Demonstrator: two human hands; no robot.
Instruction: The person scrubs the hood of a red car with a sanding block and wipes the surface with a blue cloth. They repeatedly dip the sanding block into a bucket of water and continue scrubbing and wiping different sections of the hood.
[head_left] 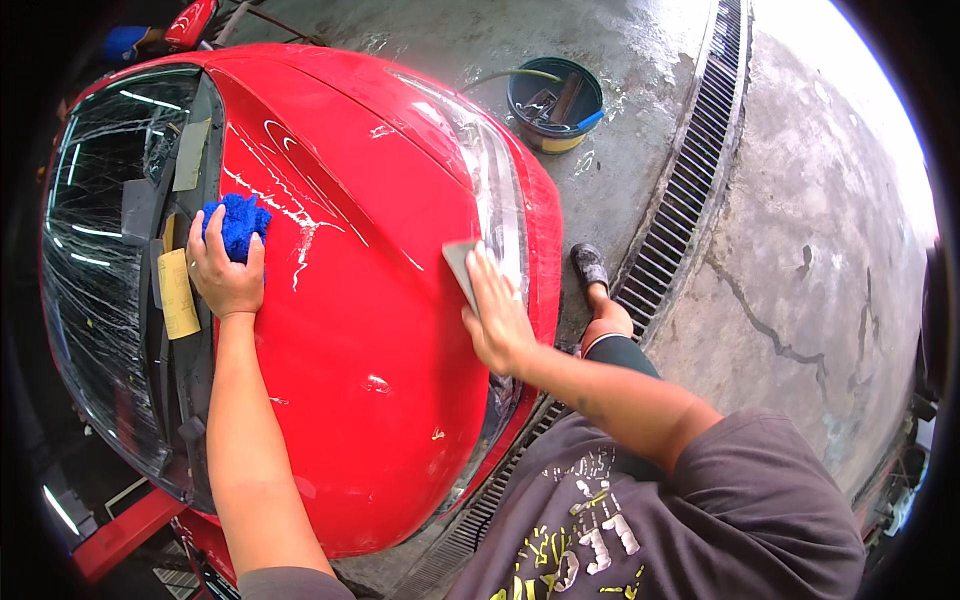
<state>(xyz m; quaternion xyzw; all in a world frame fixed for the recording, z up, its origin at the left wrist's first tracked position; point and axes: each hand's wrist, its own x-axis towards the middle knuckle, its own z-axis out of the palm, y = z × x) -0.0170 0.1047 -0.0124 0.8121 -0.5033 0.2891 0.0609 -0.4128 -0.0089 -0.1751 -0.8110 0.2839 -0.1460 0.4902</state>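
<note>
My left hand (228, 272) is closed around a bunched blue microfiber cloth (238, 222), close to the windshield end of a red car hood (360, 330). Water runs in streaks over the paint beside the cloth. Toward the headlight (500, 170), my right hand (498, 312) presses a grey sheet of sandpaper (462, 268) against the hood, its fingers stretched along it. A tan strip of sandpaper (178, 294) rests at the base of the windshield, just left of my left wrist. Another greyish sheet (191, 155) lies farther up there.
A dark bucket (553, 105) stands on the wet floor beyond the front bumper, with a hose and some tools in it. A metal drain grate (668, 215) curves along the floor past my foot (590, 265). The wet windshield (100, 250) is at the left.
</note>
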